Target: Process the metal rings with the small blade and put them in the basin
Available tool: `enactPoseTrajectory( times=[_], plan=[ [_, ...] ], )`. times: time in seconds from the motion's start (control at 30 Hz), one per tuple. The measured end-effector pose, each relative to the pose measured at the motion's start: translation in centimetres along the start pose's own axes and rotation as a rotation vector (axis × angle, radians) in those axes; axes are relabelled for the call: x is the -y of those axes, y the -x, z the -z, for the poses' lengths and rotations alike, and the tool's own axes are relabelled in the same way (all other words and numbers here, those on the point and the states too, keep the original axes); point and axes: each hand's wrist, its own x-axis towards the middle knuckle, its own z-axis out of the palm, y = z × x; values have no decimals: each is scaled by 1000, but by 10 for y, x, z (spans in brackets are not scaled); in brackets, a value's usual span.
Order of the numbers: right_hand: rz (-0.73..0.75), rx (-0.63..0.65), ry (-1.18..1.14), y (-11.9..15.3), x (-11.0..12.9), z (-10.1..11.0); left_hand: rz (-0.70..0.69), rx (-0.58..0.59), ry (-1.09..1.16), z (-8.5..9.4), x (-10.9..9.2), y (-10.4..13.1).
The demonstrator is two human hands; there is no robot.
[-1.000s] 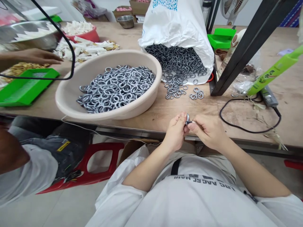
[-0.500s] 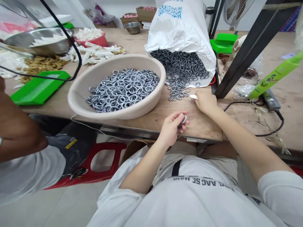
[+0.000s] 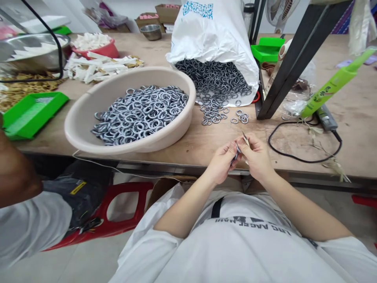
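My left hand is closed around a grey ring, in front of my body at the table's near edge. More rings may be inside the fingers, but they are hidden. Close against it, my right hand pinches a thin, pointed, blade-like tool, its tip sticking up past the fingers. The fingertips of both hands meet at the ring. Just beyond them lie a few loose rings and a larger spill of rings from a white sack. To the left stands a beige basin full of similar rings.
A dark metal post rises right of the sack. Near it lie a black cable and a lime-green wrapper. Green trays, a red bowl and white strips are at left. Another person's arm is at far left.
My right hand has come back from the loose rings to meet my left hand at the ring. A few rings now lie where it was. The view has shifted slightly right.
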Motion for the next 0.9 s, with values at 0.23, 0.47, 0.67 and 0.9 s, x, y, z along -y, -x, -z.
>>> enactPoseTrajectory(
  times=[0.23,0.47,0.67,0.9],
  plan=[
    [82,62,128,3,10,7,-87,-64,-10,3,-4,8],
    [357,290,811,17,38,25,-68,-121,46,-1,-8,15],
    [426,269,912,20,36,20,-17,-135,94,-6,-10,18],
    [478,248,885,22,35,22,44,-89,150,-9,-14,22]
  ],
)
